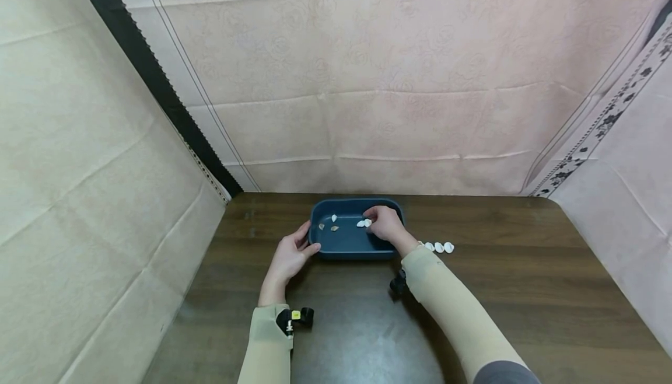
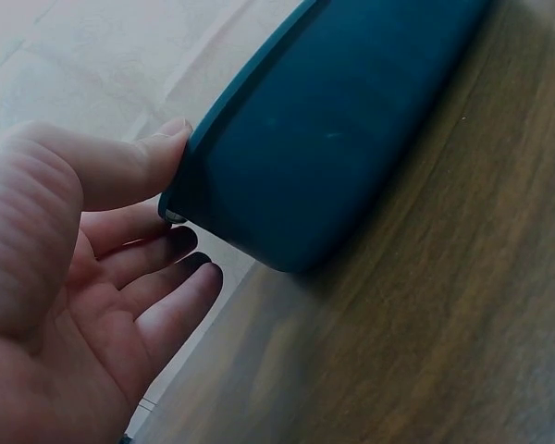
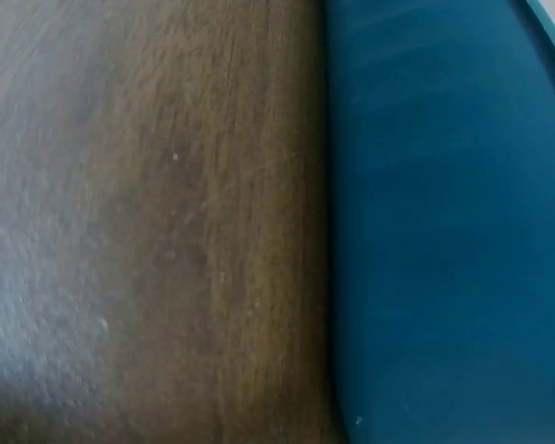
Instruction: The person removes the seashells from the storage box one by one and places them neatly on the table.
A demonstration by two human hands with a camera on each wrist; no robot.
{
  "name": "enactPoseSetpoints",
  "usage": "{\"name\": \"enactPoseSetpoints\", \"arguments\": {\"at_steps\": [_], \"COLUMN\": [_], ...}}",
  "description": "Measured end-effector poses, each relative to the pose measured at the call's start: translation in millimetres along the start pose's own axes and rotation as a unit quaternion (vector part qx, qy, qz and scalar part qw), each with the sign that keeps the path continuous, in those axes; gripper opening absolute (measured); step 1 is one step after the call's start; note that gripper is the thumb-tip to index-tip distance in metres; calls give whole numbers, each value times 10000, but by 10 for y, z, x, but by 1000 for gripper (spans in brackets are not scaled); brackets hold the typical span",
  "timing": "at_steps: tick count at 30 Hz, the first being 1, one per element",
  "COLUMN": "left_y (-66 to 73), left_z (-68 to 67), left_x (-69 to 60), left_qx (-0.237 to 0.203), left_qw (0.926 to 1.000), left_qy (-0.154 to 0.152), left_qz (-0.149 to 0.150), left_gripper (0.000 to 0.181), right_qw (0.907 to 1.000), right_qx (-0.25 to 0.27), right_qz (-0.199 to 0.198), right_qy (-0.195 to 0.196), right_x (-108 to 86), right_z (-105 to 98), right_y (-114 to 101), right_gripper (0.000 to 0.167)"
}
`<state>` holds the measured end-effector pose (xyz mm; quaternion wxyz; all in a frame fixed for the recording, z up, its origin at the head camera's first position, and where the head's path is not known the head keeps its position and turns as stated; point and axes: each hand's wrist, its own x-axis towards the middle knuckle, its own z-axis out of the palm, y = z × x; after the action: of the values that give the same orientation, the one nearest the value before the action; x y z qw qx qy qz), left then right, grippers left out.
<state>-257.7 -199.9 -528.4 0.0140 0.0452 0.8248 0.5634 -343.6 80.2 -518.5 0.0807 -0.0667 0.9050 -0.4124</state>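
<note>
A dark blue rectangular tray (image 1: 357,254) stands on the wooden table. At its left end, my left hand (image 1: 291,255) grips the rim, thumb on one side and fingers beyond it; the left wrist view shows this hand (image 2: 102,250) pinching the tray's edge (image 2: 296,157). My right hand (image 1: 387,224) reaches over the right part of the tray and pinches a small white shell (image 1: 368,222). Another white shell (image 1: 360,224) lies right beside it. Further left in the tray are a white shell (image 1: 333,218) and two brownish shells (image 1: 334,229). The right wrist view misses the right hand.
Just right of the tray, a row of several white shells (image 1: 438,247) lies on the wooden table (image 1: 504,290), partly hidden by the right wrist. Pale cloth (image 1: 399,80) hangs behind the table and on both sides.
</note>
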Motion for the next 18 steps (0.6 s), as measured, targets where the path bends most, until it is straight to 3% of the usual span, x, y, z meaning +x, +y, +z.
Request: {"name": "enactPoseSetpoints", "arguments": {"at_steps": [10,18], "left_y": [-2,-7], "left_z": [-5,-3], "left_x": [-3,-6], "left_qx": [-7,-20], "left_qw": [10000,10000], "left_qy": [8,-21], "left_qz": [-51,-30], "left_gripper": [68,69], "right_qw": [9994,9987], "right_qx": [-270,-418], "right_qz": [13,199], "right_qy": [-207,-222], "right_x": [-11,45], "right_z": [-14,33], "right_y": [-43,-23], "right_gripper": [25,31]}}
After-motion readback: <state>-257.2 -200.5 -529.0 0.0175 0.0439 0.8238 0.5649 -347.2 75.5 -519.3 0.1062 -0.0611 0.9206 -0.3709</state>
